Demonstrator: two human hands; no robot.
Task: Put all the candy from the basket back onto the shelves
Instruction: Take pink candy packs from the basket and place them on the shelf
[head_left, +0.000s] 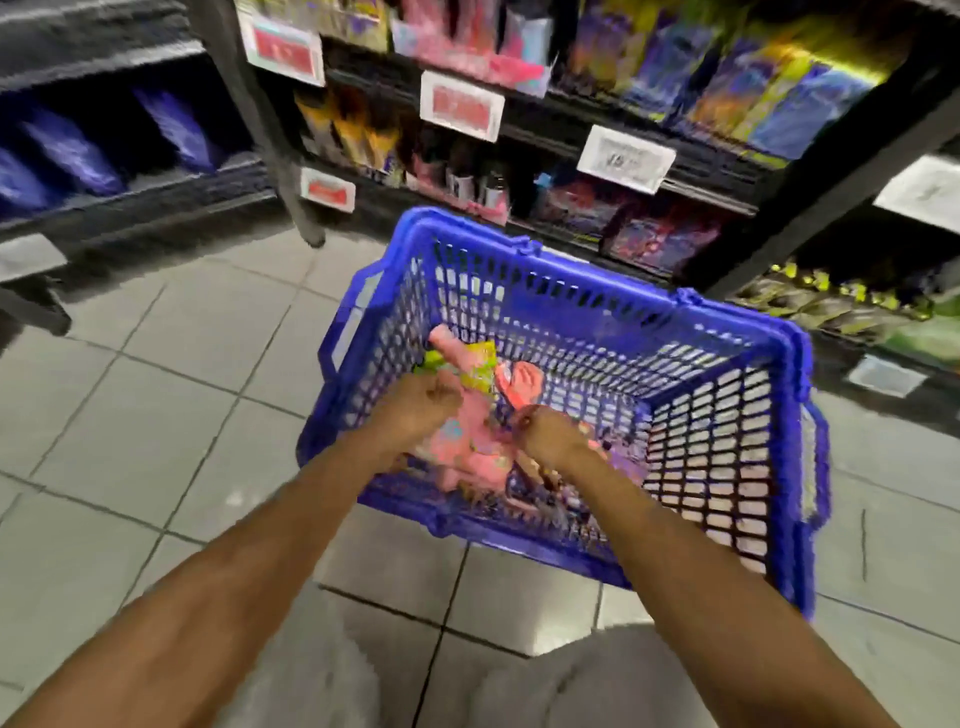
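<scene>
Left hand (423, 402) reaches into the blue basket (737, 332), fingers curled round a yellow-green candy pack (480, 366); right hand (550, 434) is also inside, fingers bent down among pink packs (470, 447), though blur keeps me from telling whether it grasps one. Basket sits on the tiled floor (171, 374) just in front of dark shelves (691, 174) stocked with candy bags and price tags (626, 157); more pink packs lie on the basket bottom between the hands.
</scene>
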